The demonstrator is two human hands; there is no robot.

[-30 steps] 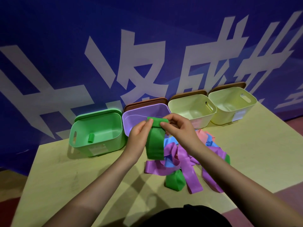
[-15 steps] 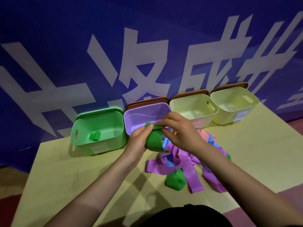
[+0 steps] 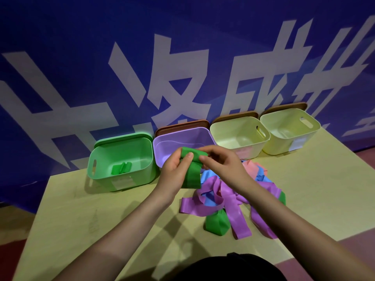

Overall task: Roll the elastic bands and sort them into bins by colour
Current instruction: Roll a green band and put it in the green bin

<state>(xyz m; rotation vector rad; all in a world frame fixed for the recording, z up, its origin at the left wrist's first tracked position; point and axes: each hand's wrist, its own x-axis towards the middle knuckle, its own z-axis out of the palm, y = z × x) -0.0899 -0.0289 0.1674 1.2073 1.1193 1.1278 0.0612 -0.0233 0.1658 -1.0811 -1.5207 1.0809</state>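
Note:
Both hands hold one green elastic band (image 3: 192, 175) above the table, in front of the purple bin (image 3: 162, 145). My left hand (image 3: 175, 169) grips its rolled top from the left, thumb on the front. My right hand (image 3: 221, 165) pinches the same roll from the right. The band's free end hangs down between them. A pile of loose bands (image 3: 229, 201), purple, blue, pink and green, lies on the table under my right wrist. The green bin (image 3: 101, 159) at the left holds rolled green bands (image 3: 121, 168).
Two pale yellow bins (image 3: 241, 136) (image 3: 292, 134) stand right of the purple one, all in a row against a blue banner wall. The yellow table (image 3: 81, 216) ends close on the left, right and near side.
The green band's hanging tail was drawn up short half a second ago and now hangs longer again. Both hands stay at its top, turning the roll. The view has shifted slightly.

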